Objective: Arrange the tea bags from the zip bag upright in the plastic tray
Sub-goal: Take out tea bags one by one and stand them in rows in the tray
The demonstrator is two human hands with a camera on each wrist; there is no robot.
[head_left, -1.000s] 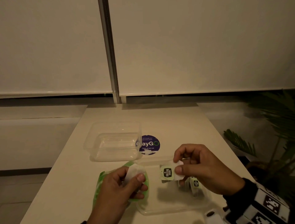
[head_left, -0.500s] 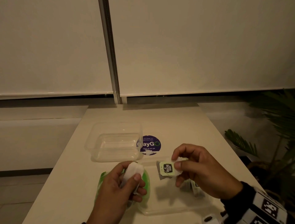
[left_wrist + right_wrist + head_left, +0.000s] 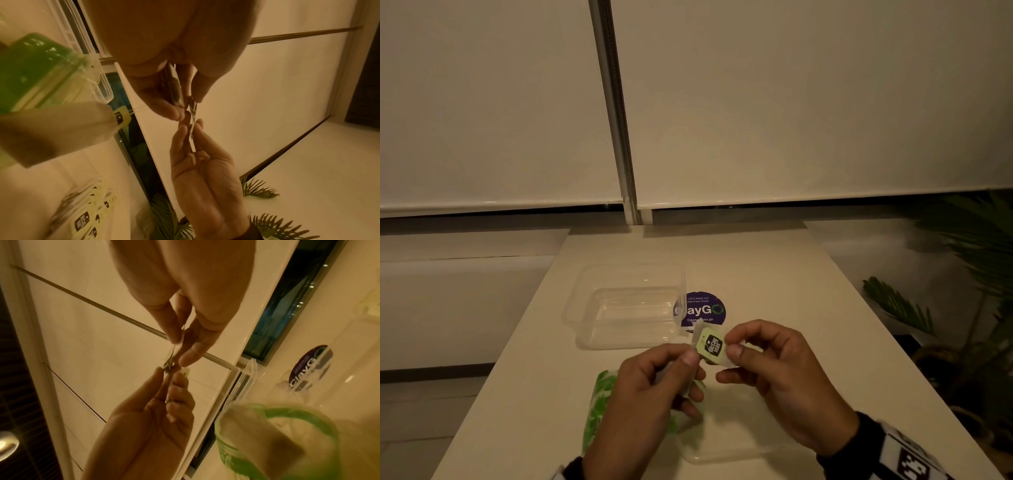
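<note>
Both hands meet above the table's near middle. My right hand (image 3: 730,344) pinches a tea bag (image 3: 711,346) with a green and black label by its right edge. My left hand (image 3: 691,354) pinches a white tea bag of its own, and its fingertips touch the labelled bag's left edge. In the left wrist view the left hand (image 3: 185,107) and the right hand (image 3: 191,128) meet on the thin bags edge-on. The green zip bag (image 3: 599,404) lies under my left hand. Below the hands sits the clear plastic tray (image 3: 722,457); several tea bags (image 3: 88,211) stand in it.
A second clear container (image 3: 626,308) stands further back on the left, beside a round purple sticker (image 3: 705,310). The table's right edge drops to a potted plant (image 3: 962,274). Roller blinds fill the wall behind.
My left hand lifted its white tea bag off the zip bag, moving up and right. My right hand raised the labelled tea bag up and left. The two now meet.
</note>
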